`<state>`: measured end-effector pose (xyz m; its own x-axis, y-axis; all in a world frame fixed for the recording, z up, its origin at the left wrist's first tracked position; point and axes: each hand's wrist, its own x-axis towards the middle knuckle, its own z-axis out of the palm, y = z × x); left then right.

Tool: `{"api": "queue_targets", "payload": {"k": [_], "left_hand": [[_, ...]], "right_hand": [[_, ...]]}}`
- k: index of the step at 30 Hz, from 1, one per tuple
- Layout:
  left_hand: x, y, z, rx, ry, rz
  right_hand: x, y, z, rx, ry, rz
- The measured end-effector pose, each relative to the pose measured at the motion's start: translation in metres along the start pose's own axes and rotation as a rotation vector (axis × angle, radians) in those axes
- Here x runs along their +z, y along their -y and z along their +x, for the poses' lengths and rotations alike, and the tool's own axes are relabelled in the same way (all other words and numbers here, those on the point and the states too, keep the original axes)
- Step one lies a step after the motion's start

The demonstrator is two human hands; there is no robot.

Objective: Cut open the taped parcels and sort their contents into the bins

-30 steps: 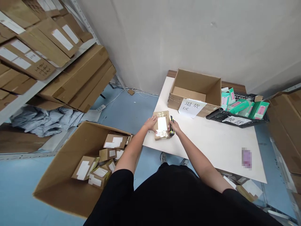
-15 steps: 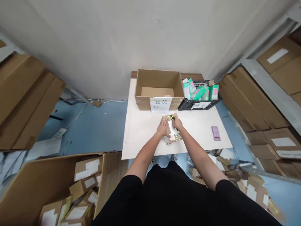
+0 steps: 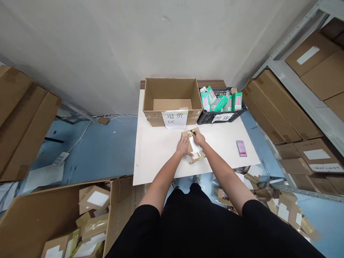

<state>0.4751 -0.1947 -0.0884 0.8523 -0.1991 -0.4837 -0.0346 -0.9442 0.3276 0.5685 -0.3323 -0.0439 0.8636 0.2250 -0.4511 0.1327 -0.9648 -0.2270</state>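
A small cardboard parcel [image 3: 191, 158] with a white label and shiny tape lies on the white table in front of me. My left hand [image 3: 184, 145] rests flat on its left side, fingers spread. Over the far right part of the parcel is my right hand [image 3: 199, 139], closed around a black and yellow box cutter [image 3: 193, 133]. The cutter's tip is at the taped far end of the parcel; its blade is too small to make out.
Behind the parcel stand an open carton [image 3: 172, 116] with a paper sign and a black crate [image 3: 208, 117] of green boxes. A pixelated purple item [image 3: 241, 148] lies at the table's right. A large carton [image 3: 118, 204] of parcels is lower left; loose parcels [image 3: 285, 211] lie lower right.
My view has turned slightly, so the table and its contents sit further left in the picture. Both hands keep nearly the same places on the parcel.
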Motion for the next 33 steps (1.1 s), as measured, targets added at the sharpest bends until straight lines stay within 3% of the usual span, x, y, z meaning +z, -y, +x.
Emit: {"api": "queue_targets", "payload": {"k": [6, 10, 16, 21, 23, 26, 28, 33], "left_hand": [[0.003, 0.000, 0.003, -0.018, -0.005, -0.019], [0.003, -0.002, 0.004, -0.049, 0.001, -0.006], [0.000, -0.005, 0.002, -0.073, 0.013, 0.054], [-0.005, -0.006, -0.001, -0.091, 0.014, 0.078], [-0.007, -0.007, -0.002, -0.090, 0.016, 0.081], [-0.009, -0.008, -0.005, -0.090, 0.011, 0.080], [-0.010, -0.010, -0.007, -0.096, -0.005, 0.093], [-0.003, -0.033, -0.022, -0.213, -0.043, 0.108]], "right_hand": [[-0.015, 0.022, 0.000, 0.062, 0.139, -0.042], [-0.016, 0.016, -0.019, 0.085, 0.229, -0.043], [0.008, -0.023, -0.086, 0.116, 0.383, -0.039], [0.030, -0.068, -0.149, 0.140, 0.392, 0.010], [0.033, -0.084, -0.160, 0.137, 0.348, 0.046], [0.036, -0.101, -0.157, 0.192, 0.082, 0.148], [0.041, -0.104, -0.144, 0.292, -0.067, 0.231], [0.047, -0.102, -0.094, 0.482, -0.179, 0.412]]}}
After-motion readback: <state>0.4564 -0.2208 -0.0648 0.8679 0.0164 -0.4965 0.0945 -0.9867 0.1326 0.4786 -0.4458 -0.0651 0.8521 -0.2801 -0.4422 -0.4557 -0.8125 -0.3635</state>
